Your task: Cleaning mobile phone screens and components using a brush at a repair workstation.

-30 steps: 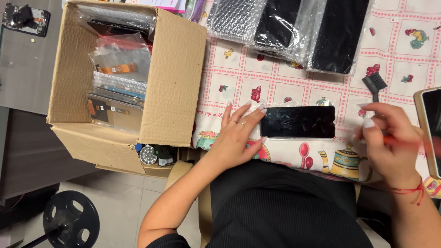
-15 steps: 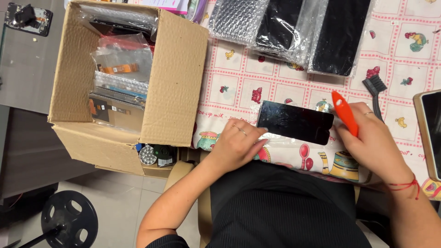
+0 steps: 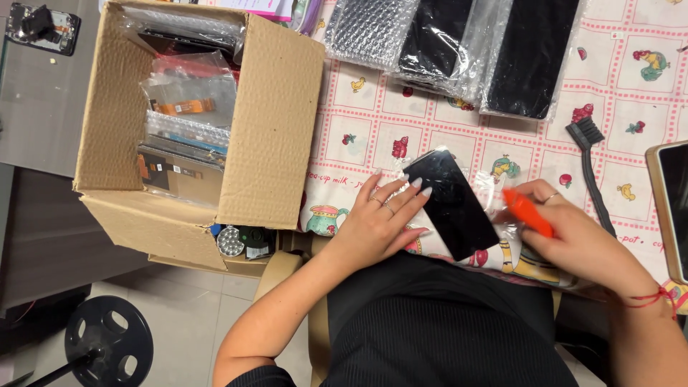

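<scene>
Left hand (image 3: 380, 222) flat, right hand (image 3: 573, 240) seemingly clenched.

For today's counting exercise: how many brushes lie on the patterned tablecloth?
1. The black brush lies on the tablecloth beyond the right hand, near the table's right edge. Others could be hidden inside the cardboard box.

Off to our left stands an open cardboard box (image 3: 269, 122) packed with parts in clear bags (image 3: 188, 93), and a small round metal grinder (image 3: 231, 241) lies just under its near edge. Beyond our hands we see bubble-wrapped black panels (image 3: 459, 50) lying side by side on the patterned tablecloth (image 3: 373, 129). To our right lies a black brush (image 3: 589, 161), and past it a tablet (image 3: 670, 208) at the cloth's edge. Far left, on the floor, a black weight plate (image 3: 107, 347) rests.
</scene>
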